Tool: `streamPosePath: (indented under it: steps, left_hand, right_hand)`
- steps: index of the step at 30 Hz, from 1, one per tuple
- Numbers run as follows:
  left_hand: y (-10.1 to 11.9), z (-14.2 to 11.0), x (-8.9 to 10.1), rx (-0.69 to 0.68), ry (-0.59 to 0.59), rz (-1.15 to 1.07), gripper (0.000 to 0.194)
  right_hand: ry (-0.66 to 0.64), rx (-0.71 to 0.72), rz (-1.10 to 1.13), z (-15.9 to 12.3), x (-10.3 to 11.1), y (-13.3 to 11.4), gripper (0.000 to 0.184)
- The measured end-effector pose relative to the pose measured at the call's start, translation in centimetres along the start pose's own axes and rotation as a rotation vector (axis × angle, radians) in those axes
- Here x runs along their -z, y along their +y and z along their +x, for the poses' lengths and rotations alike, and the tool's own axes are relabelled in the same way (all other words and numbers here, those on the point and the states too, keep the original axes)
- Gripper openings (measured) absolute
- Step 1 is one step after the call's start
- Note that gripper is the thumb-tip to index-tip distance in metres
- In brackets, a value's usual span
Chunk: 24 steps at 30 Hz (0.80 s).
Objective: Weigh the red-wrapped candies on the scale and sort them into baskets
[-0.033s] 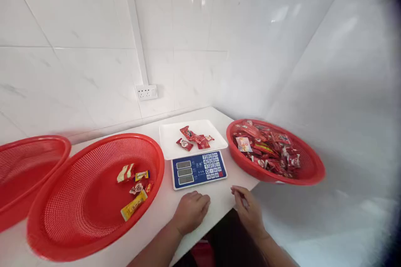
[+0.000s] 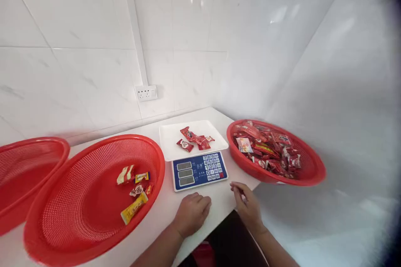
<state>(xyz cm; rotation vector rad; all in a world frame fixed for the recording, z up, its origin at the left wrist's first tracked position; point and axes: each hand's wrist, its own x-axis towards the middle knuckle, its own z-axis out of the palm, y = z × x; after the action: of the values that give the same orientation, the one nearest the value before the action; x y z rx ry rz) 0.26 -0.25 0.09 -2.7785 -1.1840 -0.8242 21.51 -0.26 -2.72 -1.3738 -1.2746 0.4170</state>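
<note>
Red-wrapped candies (image 2: 196, 139) lie on the digital scale (image 2: 200, 171), keypad numbered 0–9; my left fingers (image 2: 205, 203) curl loosely, my right fingers (image 2: 237, 187) nearly pinch, both holding nothing.

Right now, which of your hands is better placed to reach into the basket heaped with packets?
Right, I think: the right hand is nearer that basket, while the left hand is farther over, in front of the scale.

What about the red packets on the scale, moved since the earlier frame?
No, the red packets lie in the same spots against the white tray.
</note>
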Motion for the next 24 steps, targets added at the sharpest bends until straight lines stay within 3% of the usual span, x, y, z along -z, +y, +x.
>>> streamPosePath:
  steps: [6, 12, 19, 24]
  left_hand:
    - [0.1, 0.0, -0.1, 0.018, 0.0, -0.062, 0.015]
    - [-0.8, 0.1, -0.4, -0.01, 0.102, -0.103, 0.015]
    - [-0.9, 0.5, -0.6, -0.068, 0.209, -0.081, 0.019]
    - [-0.4, 0.7, 1.5, -0.053, 0.344, -0.054, 0.018]
  right_hand:
    - [0.222, -0.227, 0.191, 4.7, -2.5, -1.0, 0.037]
    - [0.133, -0.409, 0.236, 5.3, -2.9, -0.7, 0.043]
    - [0.067, -0.442, 0.274, 5.4, -2.7, -0.9, 0.047]
    - [-0.022, -0.438, 0.345, 5.1, -2.2, -0.2, 0.048]
